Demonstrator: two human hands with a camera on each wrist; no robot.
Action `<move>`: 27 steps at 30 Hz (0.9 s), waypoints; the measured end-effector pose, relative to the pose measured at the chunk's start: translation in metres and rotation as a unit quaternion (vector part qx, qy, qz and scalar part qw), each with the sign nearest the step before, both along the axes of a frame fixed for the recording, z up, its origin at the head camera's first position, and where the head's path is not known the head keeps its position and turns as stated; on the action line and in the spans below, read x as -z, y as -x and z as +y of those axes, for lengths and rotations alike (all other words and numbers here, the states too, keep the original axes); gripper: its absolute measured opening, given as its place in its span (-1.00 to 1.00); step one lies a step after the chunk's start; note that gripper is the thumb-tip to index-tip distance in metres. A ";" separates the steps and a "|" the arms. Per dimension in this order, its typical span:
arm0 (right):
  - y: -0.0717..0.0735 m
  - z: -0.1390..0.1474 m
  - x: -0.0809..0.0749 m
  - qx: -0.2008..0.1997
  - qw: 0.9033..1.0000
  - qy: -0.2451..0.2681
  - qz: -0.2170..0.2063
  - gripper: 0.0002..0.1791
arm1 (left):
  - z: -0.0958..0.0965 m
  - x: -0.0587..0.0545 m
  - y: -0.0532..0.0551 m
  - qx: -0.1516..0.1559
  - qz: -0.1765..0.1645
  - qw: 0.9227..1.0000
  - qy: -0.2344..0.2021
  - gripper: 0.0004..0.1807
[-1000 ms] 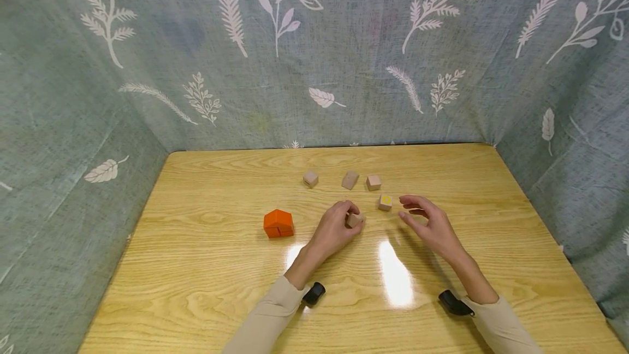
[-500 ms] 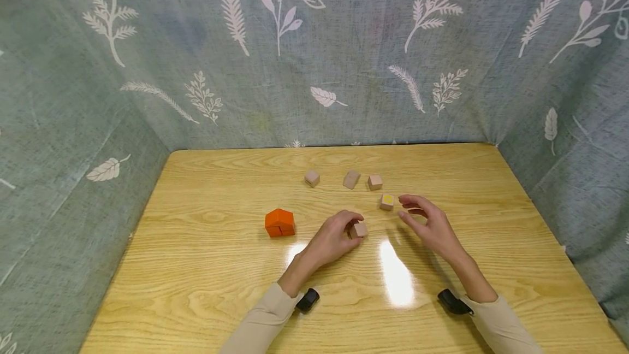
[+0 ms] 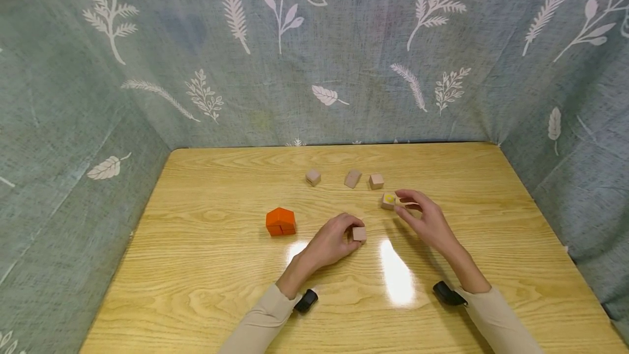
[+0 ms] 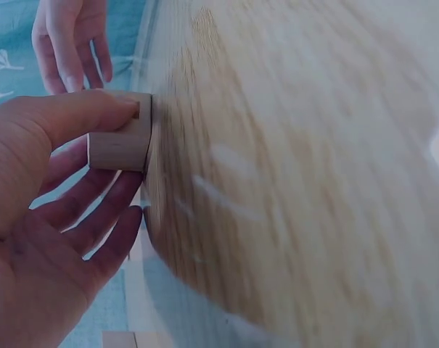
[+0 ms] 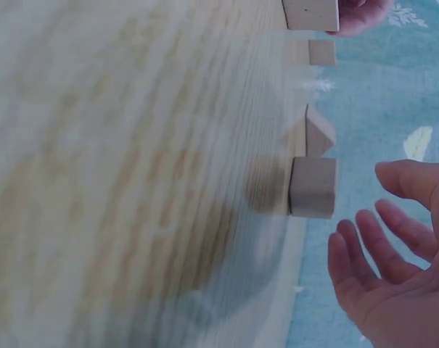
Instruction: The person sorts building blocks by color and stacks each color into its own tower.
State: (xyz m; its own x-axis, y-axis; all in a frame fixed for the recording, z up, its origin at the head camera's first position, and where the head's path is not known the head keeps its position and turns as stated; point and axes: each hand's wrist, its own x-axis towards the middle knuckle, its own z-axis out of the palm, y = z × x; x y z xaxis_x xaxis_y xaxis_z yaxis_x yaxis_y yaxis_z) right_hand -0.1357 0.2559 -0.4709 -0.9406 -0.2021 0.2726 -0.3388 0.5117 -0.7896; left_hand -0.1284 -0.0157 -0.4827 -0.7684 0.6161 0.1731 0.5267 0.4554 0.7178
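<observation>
My left hand [image 3: 331, 240] holds a plain wooden block [image 3: 360, 234] on the table, thumb on its near side and fingers behind. In the left wrist view, the thumb lies against this block [image 4: 120, 151], which has a small notch near the thumb tip. Beside a wooden cube with a yellow mark on top [image 3: 389, 200] is my right hand [image 3: 428, 222], its fingers parted and loosely bent at the cube's right side. The right wrist view shows a gap between these fingers [image 5: 386, 246] and the nearest wooden cube [image 5: 313, 187].
Farther back lie a notched wooden block [image 3: 313, 177], a flat-looking wooden piece [image 3: 352, 178] and another wooden cube [image 3: 376, 181]. To the left stands an orange house-shaped stack of blocks [image 3: 280, 222]. Patterned curtain [image 3: 324, 59] surrounds the wooden table [image 3: 206, 266] at back and sides.
My left hand has drawn its block slightly nearer and turned it. My right hand has shifted a little left and away from me, closer to the yellow-marked cube.
</observation>
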 end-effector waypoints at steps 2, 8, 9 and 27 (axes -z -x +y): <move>0.003 -0.002 0.000 0.000 1.000 -0.004 0.000 -0.58 | 0.000 0.001 0.000 -0.001 0.002 1.000 0.004 -0.65; 0.010 -0.005 0.003 0.000 1.000 -0.011 -0.004 -0.55 | 0.001 0.005 0.002 -0.005 0.015 1.000 0.009 -0.65; 0.011 -0.006 0.004 0.000 1.000 -0.012 -0.005 -0.55 | 0.002 0.005 0.002 -0.007 0.016 1.000 0.010 -0.66; 0.022 -0.010 0.008 -0.014 0.997 -0.059 -0.049 -0.56 | 0.001 0.004 0.001 -0.022 -0.017 0.999 -0.015 -0.68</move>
